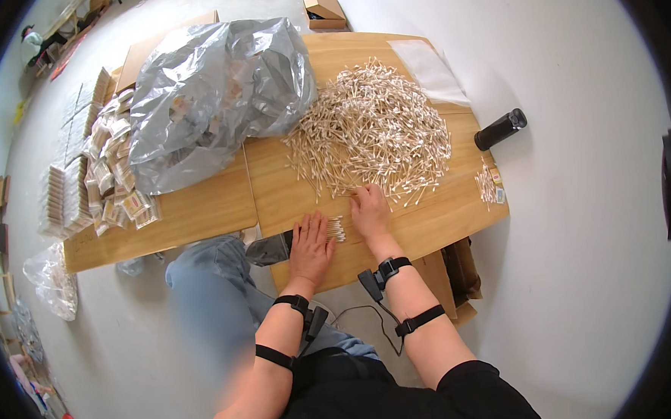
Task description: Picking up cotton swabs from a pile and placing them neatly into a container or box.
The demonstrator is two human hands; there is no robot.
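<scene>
Bright, even daylight fills the scene with no single source to be seen, and the pale grey floor is washed almost to white on the right, while shadows stay short and soft under the light wooden table and beside the black cylindrical bottle. The crumpled silver plastic bag throws back patchy glare along its folds. The fisheye lens bends the table's edges, squeezes things near the rim and leaves a black vignette round the circular picture; a patch over the blue-jeaned leg is smeared, while the heap of white-tipped wooden cotton swabs at centre is sharp.
</scene>
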